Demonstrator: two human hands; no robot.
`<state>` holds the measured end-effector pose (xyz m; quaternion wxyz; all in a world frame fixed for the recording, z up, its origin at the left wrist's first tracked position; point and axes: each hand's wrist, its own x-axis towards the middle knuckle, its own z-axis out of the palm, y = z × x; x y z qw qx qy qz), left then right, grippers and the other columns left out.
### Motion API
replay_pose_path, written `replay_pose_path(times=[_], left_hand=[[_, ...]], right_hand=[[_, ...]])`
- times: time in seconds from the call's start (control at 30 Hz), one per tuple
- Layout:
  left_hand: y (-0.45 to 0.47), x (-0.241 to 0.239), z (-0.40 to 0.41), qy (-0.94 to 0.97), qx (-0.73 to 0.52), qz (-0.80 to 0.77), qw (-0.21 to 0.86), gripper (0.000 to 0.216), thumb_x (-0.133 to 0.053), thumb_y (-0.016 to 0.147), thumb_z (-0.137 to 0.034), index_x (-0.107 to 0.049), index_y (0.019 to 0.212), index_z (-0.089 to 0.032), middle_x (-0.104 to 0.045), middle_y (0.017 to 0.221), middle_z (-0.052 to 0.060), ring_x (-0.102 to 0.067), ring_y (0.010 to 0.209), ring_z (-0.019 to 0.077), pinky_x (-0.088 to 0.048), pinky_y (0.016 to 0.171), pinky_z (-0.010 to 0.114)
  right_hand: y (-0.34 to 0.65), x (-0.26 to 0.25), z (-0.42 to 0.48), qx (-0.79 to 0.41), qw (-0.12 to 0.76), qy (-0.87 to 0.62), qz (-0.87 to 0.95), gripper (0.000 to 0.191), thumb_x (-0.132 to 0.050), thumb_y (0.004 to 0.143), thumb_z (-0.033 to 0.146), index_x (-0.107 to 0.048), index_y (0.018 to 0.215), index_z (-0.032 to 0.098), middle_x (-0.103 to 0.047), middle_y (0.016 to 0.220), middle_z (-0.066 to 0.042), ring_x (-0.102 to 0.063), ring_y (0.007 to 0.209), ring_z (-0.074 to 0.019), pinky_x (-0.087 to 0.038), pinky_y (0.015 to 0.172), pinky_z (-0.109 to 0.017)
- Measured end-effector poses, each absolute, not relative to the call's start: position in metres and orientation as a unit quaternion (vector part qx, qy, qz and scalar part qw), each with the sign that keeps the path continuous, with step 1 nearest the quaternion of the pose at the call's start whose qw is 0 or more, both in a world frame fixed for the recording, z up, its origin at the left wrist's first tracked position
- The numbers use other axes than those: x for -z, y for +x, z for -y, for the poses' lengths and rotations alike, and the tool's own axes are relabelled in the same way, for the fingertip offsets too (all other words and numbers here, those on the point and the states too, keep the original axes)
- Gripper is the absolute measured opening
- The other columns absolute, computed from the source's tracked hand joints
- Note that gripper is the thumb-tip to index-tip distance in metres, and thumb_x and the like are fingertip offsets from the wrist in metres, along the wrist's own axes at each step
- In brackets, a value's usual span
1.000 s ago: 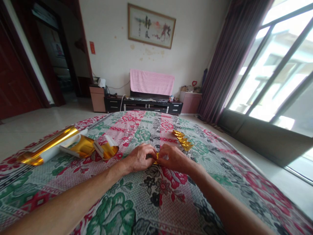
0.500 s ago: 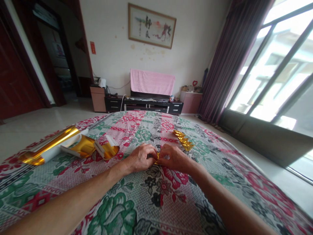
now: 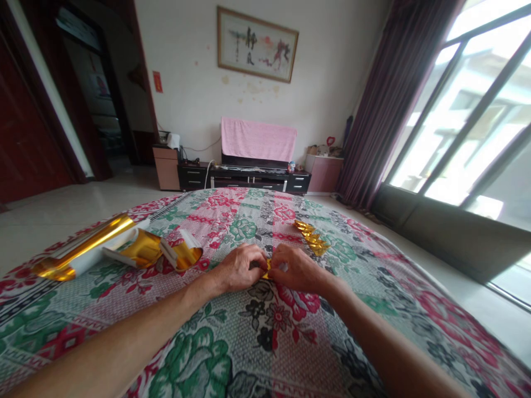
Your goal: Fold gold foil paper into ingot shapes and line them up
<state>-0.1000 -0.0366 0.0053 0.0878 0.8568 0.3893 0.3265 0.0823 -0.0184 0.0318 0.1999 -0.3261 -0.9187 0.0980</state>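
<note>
We see both forearms reach forward from the lower edge and meet near the middle of the flower-patterned quilted cloth (image 3: 265,342) that covers the bench. Left hand (image 3: 238,269) lies knuckles up, fingers curled inward toward the right hand (image 3: 296,269), which mirrors it. Both sets of fingers close narrowly on a small folded piece of gold foil paper (image 3: 267,269); only a sliver of gold shows between the two hands, low against the cloth. The fingertips themselves are tucked under and mostly hidden, so we cannot tell the exact pinch.

Around the hands: beyond the right hand, a short row of small folded gold foil pieces (image 3: 311,236) lies on the cloth, well apart from the fingers. To the left, near the bench edge, a long roll of gold foil paper with a white backing (image 3: 85,247) lies flat. Beside it, loose curled sheets of gold foil (image 3: 143,250) and a smaller curled gold foil strip (image 3: 185,254), nearest the left hand.

Nothing lies between the hands and these piles.

Far wall: a framed calligraphy picture (image 3: 257,44), and a pink towel (image 3: 258,139) draped over a low dark cabinet.
</note>
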Motion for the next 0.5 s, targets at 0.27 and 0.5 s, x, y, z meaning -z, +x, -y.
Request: replay_pose_path(times=[0.27,0.5], left_hand=[[-0.1,-0.005,0.0368,0.855,-0.324,-0.393,0.091,0.013,-0.053,0.069,-0.009,-0.062,0.072,-0.018,-0.066,0.089,0.001,-0.059,0.084,0.0139,-0.04,0.087,0.033],[-0.0994,-0.0048,0.0364,0.856,-0.328,-0.39,0.088,0.013,-0.053,0.07,-0.009,-0.063,0.072,-0.018,-0.066,0.089,0.002,-0.059,0.084,0.0142,-0.041,0.084,0.032]], right_hand=[[0.0772,-0.0345,0.0229,-0.085,0.18,-0.343,0.918,0.012,-0.05,0.066,0.01,-0.059,0.058,0.012,-0.052,0.065,-0.001,-0.044,0.059,-0.0069,-0.032,0.055,-0.02],[0.0775,-0.0363,0.0247,-0.075,0.166,-0.351,0.919,0.013,-0.05,0.067,0.011,-0.06,0.06,0.012,-0.051,0.066,-0.001,-0.043,0.059,-0.0074,-0.031,0.056,-0.021]])
